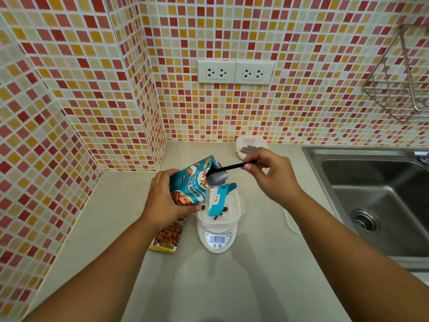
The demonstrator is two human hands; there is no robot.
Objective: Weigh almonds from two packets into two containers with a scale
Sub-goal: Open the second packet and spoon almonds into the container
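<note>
Two hands above a beige counter (255, 287). Blue almond packet (188, 184) gripped in curled left hand (162, 201), tilted, torn flap hanging over a white slotted container (234, 205). Container seated on a white digital scale (217, 240), a few almonds (224, 209) inside. Black spoon (228, 168) pinched by right hand (269, 173), bowl end inside the packet's mouth. Second packet (168, 238) flat on counter, just left of scale. Second container (248, 145) with almonds by tiled wall. Steel sink (371, 194) at right.

Glossy foil-lined almond packet (189, 182), white plastic container (228, 209), brushed steel sink (371, 182), matt countertop (232, 287), glazed mosaic tiles (92, 89)
</note>
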